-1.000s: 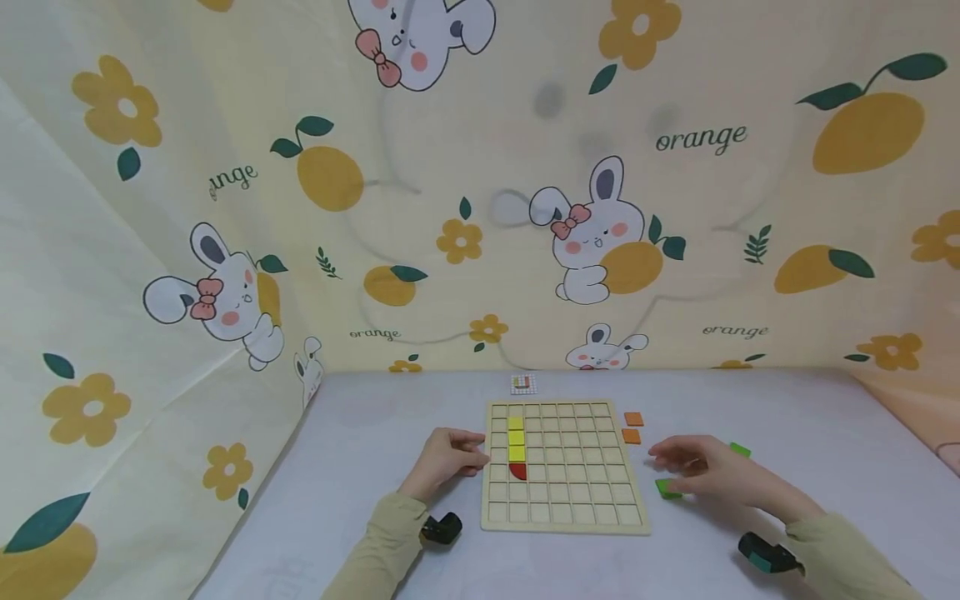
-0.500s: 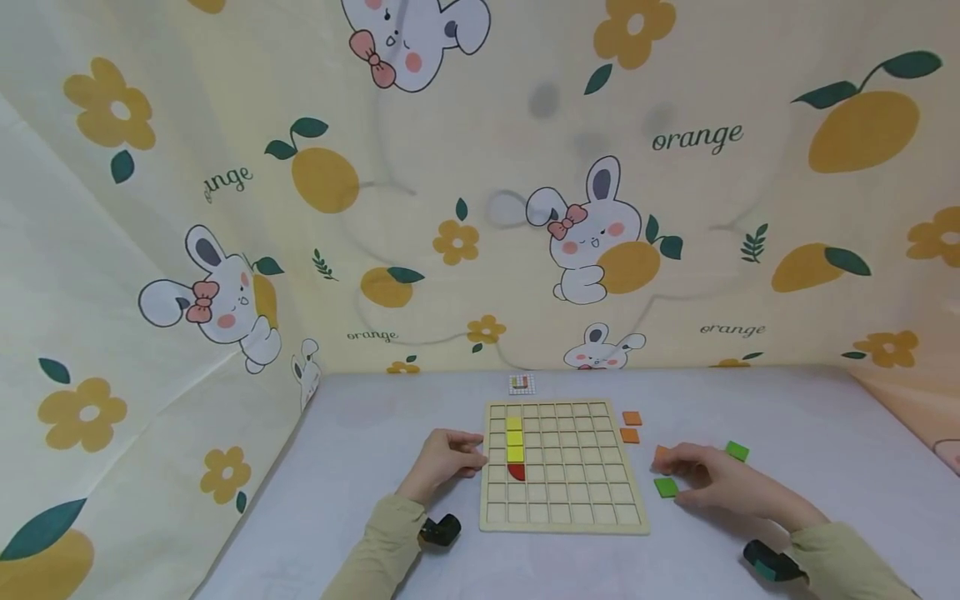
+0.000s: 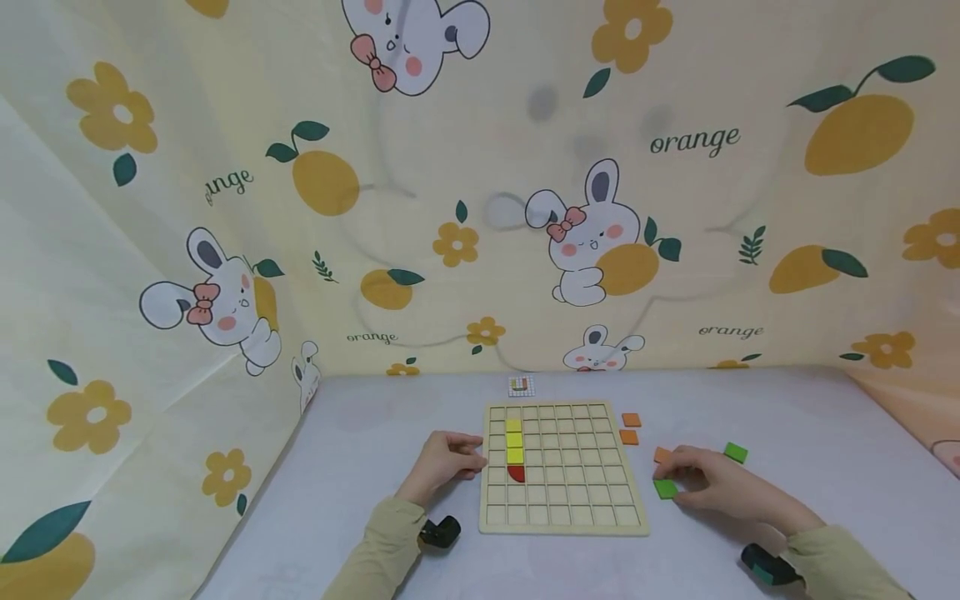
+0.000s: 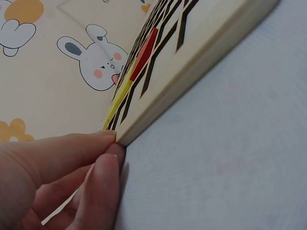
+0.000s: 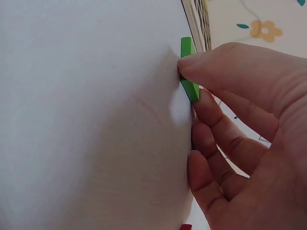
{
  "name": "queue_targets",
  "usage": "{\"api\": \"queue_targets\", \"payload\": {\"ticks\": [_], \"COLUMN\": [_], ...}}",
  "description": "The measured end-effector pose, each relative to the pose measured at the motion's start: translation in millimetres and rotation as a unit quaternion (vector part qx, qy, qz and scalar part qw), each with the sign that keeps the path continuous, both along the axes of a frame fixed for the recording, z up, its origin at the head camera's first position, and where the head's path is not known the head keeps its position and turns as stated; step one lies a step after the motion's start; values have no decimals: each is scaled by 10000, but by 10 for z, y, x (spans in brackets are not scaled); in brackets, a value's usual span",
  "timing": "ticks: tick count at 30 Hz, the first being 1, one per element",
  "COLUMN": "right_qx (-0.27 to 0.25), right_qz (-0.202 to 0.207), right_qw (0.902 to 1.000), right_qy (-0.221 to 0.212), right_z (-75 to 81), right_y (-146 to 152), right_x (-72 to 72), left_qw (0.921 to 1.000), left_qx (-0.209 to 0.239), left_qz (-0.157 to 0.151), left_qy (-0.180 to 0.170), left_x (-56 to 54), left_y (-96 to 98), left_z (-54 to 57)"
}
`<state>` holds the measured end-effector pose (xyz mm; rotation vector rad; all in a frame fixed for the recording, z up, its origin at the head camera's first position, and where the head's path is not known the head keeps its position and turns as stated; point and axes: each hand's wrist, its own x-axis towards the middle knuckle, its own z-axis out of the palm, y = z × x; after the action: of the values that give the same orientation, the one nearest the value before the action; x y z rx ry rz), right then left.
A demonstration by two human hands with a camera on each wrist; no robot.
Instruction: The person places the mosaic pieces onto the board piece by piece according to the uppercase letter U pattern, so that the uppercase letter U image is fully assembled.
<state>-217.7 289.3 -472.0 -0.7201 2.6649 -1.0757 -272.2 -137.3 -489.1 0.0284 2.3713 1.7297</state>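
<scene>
Green tile (image 3: pixel 665 489), just right of the grid board (image 3: pixel 579 473): thumb and fingertip of the right hand (image 3: pixel 708 482) pinch its edges, likely because so flat a piece offers little else. Left hand (image 3: pixel 442 465) pinches the grid board's left rim, presumably to steady it. Orange tiles (image 3: pixel 632 420) and a second green tile (image 3: pixel 736 452) lie right of the grid board, probably for easy reach. Yellow tiles (image 3: pixel 514 440) and red piece (image 3: pixel 516 474) line one column inside it; pattern card (image 3: pixel 521 386) sits beyond its far edge, apparently for reference.

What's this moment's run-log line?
left hand: touching light wooden grid board | right hand: pinching green square tile | on board: three yellow square tiles, red quarter-circle tile
</scene>
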Motion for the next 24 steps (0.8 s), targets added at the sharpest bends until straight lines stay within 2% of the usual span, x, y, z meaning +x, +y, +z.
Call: {"api": "queue_targets", "payload": {"ticks": [7,12,20,24], "right_qx": [-56,-103,-278,-136], "right_qz": [59,69,347,346], "right_qw": [10000,9999,9942,9939], "right_qy": [-8,17,975,1039], "right_z": [-27,11,180,259], "right_y": [3,-21,-180,-314], "right_x": [-14,-17,-76,-130], "left_qw": [9999,9999,9999,9998], "left_qx": [-22,-27,-64,-113], "left_qz": [81,76,86,116], "left_qy": [-108,-98,-80,-85], "left_x": [23,29,28,23], "left_y": [7,4,0,13], "left_z": [37,39,49,48]}}
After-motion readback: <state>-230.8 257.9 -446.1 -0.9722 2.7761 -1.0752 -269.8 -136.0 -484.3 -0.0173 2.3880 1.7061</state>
